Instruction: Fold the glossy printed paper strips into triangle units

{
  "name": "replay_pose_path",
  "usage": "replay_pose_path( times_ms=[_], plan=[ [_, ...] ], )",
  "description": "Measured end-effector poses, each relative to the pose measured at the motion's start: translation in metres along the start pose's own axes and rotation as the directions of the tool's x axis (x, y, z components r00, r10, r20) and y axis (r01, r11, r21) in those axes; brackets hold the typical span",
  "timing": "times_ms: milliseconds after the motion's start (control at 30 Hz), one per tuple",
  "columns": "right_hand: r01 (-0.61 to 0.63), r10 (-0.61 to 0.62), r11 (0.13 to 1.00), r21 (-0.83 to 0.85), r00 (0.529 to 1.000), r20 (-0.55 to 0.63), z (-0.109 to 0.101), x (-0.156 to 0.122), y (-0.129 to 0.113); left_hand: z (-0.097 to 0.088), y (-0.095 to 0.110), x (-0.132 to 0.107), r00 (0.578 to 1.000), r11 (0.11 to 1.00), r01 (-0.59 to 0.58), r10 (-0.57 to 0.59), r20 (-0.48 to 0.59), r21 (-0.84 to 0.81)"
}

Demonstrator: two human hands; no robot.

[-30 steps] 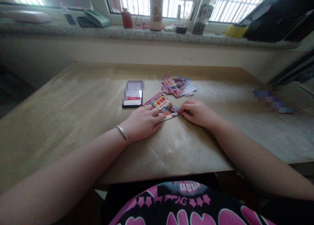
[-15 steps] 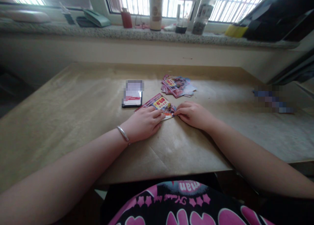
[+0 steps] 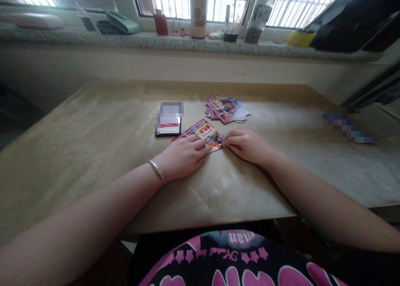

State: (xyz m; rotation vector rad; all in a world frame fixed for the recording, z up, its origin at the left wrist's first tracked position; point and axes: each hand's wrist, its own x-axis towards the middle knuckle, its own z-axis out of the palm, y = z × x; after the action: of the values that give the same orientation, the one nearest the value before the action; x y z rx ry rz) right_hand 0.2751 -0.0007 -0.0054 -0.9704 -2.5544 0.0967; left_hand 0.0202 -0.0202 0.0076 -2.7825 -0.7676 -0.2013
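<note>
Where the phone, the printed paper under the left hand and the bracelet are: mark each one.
Phone [image 3: 169, 120]: head view, middle of its screen.
Printed paper [image 3: 204, 131]: head view, its yellow panel.
Bracelet [image 3: 156, 169]: head view, middle of its silver band.

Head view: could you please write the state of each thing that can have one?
Left hand, laid palm down over the sheet.
Right hand, at the sheet's right corner; pinching unclear.
Printed sheet, printed side up, partly covered; folding unclear.
Phone, face up, screen lit.
Paper pile, loose, edges unaligned.
Red bottle, upright.
Bracelet, worn.
</note>
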Motion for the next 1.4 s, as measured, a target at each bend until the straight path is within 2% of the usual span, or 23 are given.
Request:
replay_pose_path(
  times_ms=[133,267,400,667,1200,1400],
  plan=[
    [0.004,-0.004,0.998,-0.062,1.0,0.002,-0.001,-0.001,-0.004,0.002,-0.001,0.0,1.0,1.0,-0.01,0.01,-0.018,0.006],
    [0.103,-0.109,0.977,-0.185,0.994,-0.022,-0.001,0.0,-0.01,0.002,-0.001,0.0,1.0,1.0,-0.017,0.017,-0.018,0.011],
    [0.176,-0.175,0.967,-0.186,0.984,0.022,0.002,0.003,-0.013,0.001,-0.001,0.001,0.999,0.999,-0.039,0.04,-0.023,0.032],
    [0.19,-0.188,0.97,-0.154,0.982,0.027,0.003,0.004,-0.013,0.002,-0.003,0.0,0.998,0.999,-0.049,0.049,-0.028,-0.009],
    [0.222,-0.195,0.922,-0.318,0.974,0.115,-0.005,0.002,-0.014,0.002,-0.003,-0.003,0.997,0.998,-0.06,0.06,-0.041,0.004],
    [0.187,-0.167,0.955,-0.231,0.98,0.104,-0.006,-0.005,-0.007,0.001,-0.003,-0.003,0.998,0.998,-0.056,0.056,-0.024,0.0]
  ],
)
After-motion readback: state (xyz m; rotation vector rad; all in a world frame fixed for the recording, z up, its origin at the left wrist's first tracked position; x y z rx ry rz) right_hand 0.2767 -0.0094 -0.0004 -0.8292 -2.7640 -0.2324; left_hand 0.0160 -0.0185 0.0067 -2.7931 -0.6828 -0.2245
